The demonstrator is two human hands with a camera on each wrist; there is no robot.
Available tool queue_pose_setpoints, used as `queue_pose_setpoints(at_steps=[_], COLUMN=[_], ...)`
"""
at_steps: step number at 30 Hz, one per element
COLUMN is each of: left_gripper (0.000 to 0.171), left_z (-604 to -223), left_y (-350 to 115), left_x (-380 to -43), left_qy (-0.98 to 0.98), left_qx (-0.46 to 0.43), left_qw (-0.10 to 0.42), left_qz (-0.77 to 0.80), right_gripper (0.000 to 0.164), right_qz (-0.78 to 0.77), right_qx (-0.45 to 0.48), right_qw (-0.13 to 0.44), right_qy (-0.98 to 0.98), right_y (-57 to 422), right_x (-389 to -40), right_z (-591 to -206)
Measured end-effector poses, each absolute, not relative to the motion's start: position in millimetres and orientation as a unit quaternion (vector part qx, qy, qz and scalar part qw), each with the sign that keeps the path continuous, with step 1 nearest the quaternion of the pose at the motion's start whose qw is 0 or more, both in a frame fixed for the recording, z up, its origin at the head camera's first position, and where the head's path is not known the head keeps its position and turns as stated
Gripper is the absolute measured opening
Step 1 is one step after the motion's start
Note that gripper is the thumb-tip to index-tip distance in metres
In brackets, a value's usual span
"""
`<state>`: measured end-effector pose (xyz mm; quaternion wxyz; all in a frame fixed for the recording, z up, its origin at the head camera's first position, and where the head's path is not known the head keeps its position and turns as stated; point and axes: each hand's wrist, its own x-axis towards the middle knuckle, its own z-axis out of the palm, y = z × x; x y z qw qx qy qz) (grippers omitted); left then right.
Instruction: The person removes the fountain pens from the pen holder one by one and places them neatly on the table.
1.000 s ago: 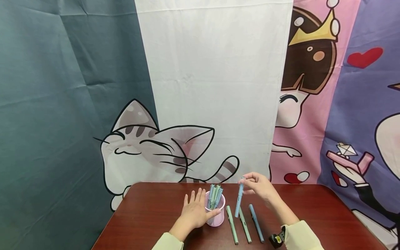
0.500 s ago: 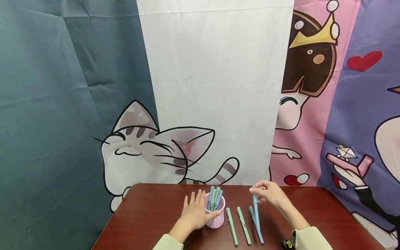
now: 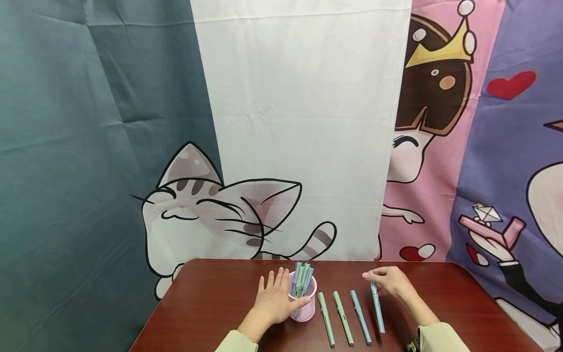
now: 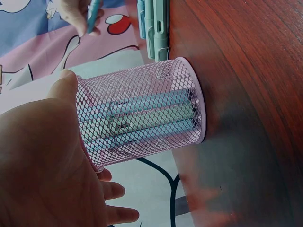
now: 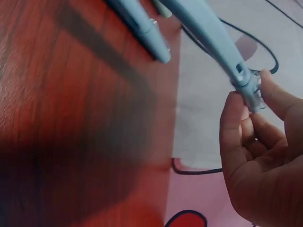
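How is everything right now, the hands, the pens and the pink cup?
Pink mesh pen cup: upright.
Pens in the cup: standing bunched together.
Left hand: fingers spread, beside the cup.
Held light blue pen: tilted, table contact unclear.
Right hand: pinching that pen's upper end.
Two green pens: lying on the table.
Blue pen beside them: lying down too.
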<state>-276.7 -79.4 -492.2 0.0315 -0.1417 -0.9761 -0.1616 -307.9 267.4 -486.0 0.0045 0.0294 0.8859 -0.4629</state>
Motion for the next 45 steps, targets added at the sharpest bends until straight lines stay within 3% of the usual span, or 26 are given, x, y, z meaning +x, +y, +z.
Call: queue_pose_setpoints(at_steps=[8,16,33,45], left_gripper=[0.109,0.109,0.109,0.109], left_z=[-492.5,-492.3,-497.0,-493.2], left_y=[-79.4,-79.4,-77.8,-78.7], left_x=[-277.3,-278.5,-278.7,-277.5], left_qy=[-0.975,-0.976,-0.976,-0.977], left_qx=[-0.142,-0.141,-0.14,-0.14], left_qw=[0.031,0.031,0.03,0.031], left_qz=[-0.166,-0.166,-0.164,-0.16], right_gripper=[0.056,0.032,0.02,0.027], right_qz=[-0.433,-0.457,-0.474,-0.44], right_qx=[0.039,0.066,0.062,0.06], right_qw=[0.005,0.015,0.049,0.049], right_qy=[0.901,0.887,0.877,0.895], right_y=[276.8,277.3,274.6,267.5], right_x=[-312.9,-316.4,-319.7,-322.5], right_z=[-500.2,-512.9,-534.4,-536.1])
